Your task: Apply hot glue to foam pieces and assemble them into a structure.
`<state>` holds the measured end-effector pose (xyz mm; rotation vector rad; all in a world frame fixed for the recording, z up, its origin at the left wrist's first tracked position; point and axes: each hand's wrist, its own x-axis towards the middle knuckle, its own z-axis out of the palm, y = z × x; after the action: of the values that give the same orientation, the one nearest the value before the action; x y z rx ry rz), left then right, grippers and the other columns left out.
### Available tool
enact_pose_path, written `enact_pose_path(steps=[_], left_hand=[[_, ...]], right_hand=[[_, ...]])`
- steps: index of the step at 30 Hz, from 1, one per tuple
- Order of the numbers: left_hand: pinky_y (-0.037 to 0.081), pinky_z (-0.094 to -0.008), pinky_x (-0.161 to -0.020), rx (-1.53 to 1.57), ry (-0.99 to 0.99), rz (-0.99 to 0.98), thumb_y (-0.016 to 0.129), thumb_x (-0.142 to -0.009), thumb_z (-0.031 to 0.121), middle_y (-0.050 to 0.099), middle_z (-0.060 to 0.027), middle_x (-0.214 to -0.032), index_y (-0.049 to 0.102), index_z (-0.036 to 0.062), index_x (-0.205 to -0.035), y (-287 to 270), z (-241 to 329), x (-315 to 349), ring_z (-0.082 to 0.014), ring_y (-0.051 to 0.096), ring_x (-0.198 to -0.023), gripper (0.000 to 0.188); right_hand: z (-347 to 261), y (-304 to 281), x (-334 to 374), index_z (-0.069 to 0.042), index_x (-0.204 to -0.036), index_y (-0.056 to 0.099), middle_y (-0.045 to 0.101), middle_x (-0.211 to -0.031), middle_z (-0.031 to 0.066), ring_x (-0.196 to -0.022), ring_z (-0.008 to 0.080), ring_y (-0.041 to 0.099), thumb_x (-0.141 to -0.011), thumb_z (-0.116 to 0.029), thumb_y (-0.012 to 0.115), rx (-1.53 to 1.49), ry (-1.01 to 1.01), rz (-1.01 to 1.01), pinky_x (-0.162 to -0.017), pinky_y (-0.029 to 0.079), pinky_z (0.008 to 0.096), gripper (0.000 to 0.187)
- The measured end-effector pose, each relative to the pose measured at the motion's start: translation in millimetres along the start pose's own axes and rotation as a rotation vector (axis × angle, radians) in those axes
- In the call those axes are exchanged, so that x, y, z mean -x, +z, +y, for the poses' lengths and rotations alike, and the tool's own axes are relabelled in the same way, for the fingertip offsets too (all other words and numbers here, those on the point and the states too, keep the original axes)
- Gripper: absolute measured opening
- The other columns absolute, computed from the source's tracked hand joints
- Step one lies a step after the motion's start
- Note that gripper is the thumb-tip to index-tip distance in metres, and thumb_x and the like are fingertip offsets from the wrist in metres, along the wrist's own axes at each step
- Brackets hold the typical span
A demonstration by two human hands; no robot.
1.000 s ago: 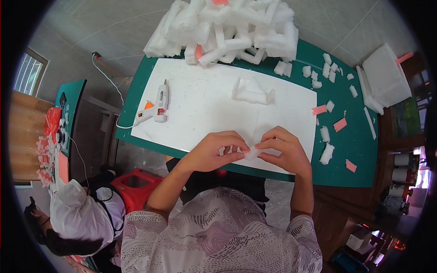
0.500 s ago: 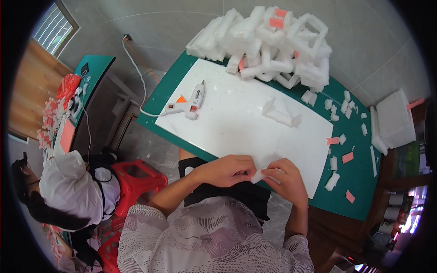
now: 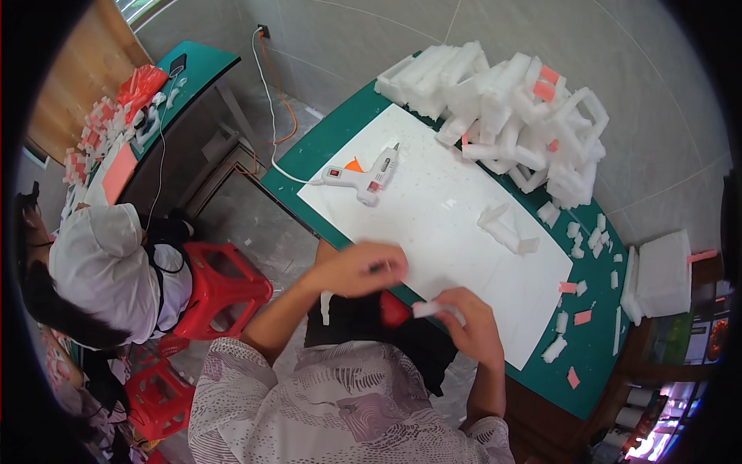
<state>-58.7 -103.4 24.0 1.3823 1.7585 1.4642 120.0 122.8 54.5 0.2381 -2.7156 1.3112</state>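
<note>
A small strip of white foam is pinched in my right hand, just off the near edge of the table. My left hand is beside it, apart from the strip, fingers curled and blurred by motion; whether they hold anything does not show. Beyond my hands lies a white board on the green tabletop. On the board are a white glue gun with an orange trigger, its cord running left, and an angled piece of white foam.
Stacked white foam frames with pink bits fill the far side. Foam scraps and pink pieces are strewn at right, beside a white foam block. Left, a person in white sits near red stools.
My left hand has parted from the foam strip and moved left and up. My right hand keeps the strip, a little lower. The view has shifted, so the table sits lower and farther right.
</note>
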Motion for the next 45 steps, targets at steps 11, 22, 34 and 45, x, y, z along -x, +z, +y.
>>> enact_pose_path(steps=[11,22,34,45], left_hand=[[0.043,-0.0458,-0.097,-0.866,-0.096,0.245,0.063,-0.074,-0.001,0.057,-0.0162,-0.126,0.058,0.0034,-0.118,-92,-58,-31,-0.0373,0.056,-0.115,0.045],[0.051,-0.0373,-0.073,-0.863,0.049,0.519,0.068,-0.072,-0.003,0.06,-0.0169,-0.121,0.065,-0.0001,-0.112,-68,-40,-29,-0.0342,0.064,-0.088,0.039],[0.047,-0.0384,-0.076,-0.79,0.15,0.23,0.07,-0.065,0.001,0.066,-0.0112,-0.122,0.064,0.0005,-0.112,0,27,-10,-0.0287,0.064,-0.089,0.047],[0.046,-0.0377,-0.075,-0.766,0.159,0.238,0.068,-0.062,-0.003,0.066,-0.0101,-0.12,0.064,0.0006,-0.112,5,28,-12,-0.0276,0.063,-0.086,0.051]], right_hand=[[35,8,-27,0.003,-0.13,0.058,0.059,-0.098,0.0036,-0.08,0.0121,0.052,-0.107,-0.018,0.045,-0.826,0.504,0.256,-0.071,0.042,0.0268,0.034],[42,5,-26,-0.002,-0.142,0.051,0.055,-0.101,0.0009,-0.081,0.0093,0.05,-0.103,-0.012,0.056,-1.0,0.513,0.397,-0.073,0.042,0.0236,0.04],[29,25,-45,-0.005,-0.128,0.064,0.062,-0.098,0.0126,-0.09,0.024,0.063,-0.091,-0.007,0.071,-0.062,0.12,0.741,-0.083,0.05,0.0326,0.038],[23,25,-48,-0.005,-0.125,0.068,0.061,-0.095,0.0139,-0.085,0.028,0.061,-0.089,-0.008,0.073,0.094,0.107,0.73,-0.076,0.049,0.0352,0.036]])
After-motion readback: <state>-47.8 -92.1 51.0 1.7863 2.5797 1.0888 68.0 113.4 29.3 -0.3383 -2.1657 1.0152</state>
